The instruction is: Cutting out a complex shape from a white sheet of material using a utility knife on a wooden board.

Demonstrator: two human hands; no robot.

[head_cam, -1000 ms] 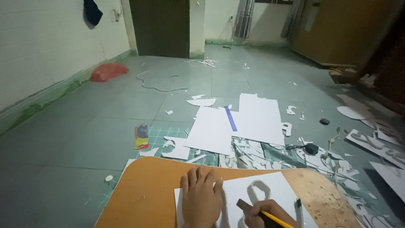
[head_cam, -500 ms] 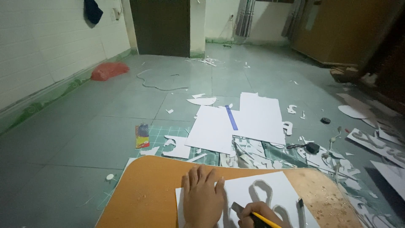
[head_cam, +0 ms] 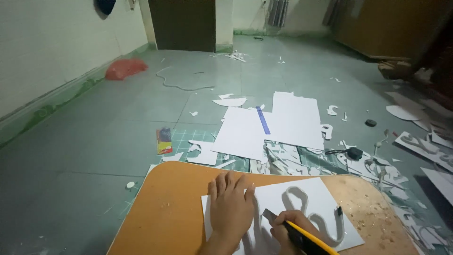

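Note:
My left hand lies flat, fingers spread, on a white foam sheet that rests on an orange wooden board. My right hand grips a yellow and black utility knife, its blade tip touching the sheet just right of my left hand. A curvy grey outline is cut or drawn into the sheet. A dark pen lies near the sheet's right edge.
Beyond the board, large white sheets with a blue ruler lie on a green cutting mat. White offcuts litter the tiled floor to the right. A small colourful box, an orange bag and a dark door are further off.
The view has tilted down slightly. My right hand with the knife has shifted a little along the sheet; my left hand stays pressed flat.

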